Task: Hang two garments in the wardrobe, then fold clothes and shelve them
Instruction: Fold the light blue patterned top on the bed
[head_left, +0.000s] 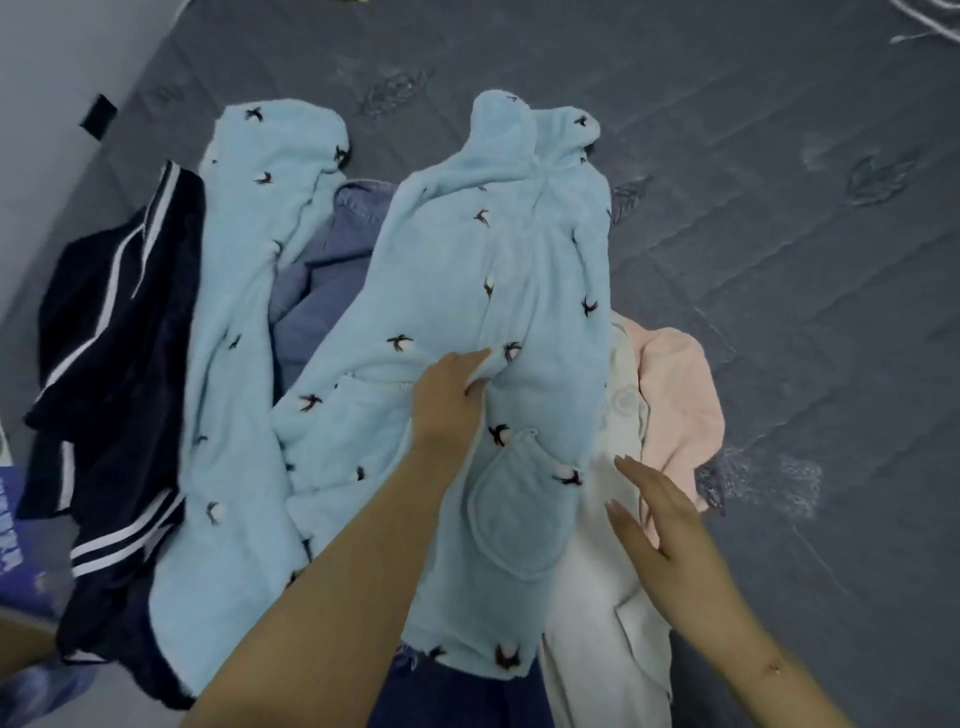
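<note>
Where visible — blurred lettering (10, 525), unreadable

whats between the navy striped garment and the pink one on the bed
In the head view, the light blue fleece garment with small bird motifs, a blue denim piece and a white garment lie between them.

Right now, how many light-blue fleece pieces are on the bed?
2: one piece lies left, beside the navy striped garment; the other is centre, pinched by the left hand. More may be hidden underneath.
</note>
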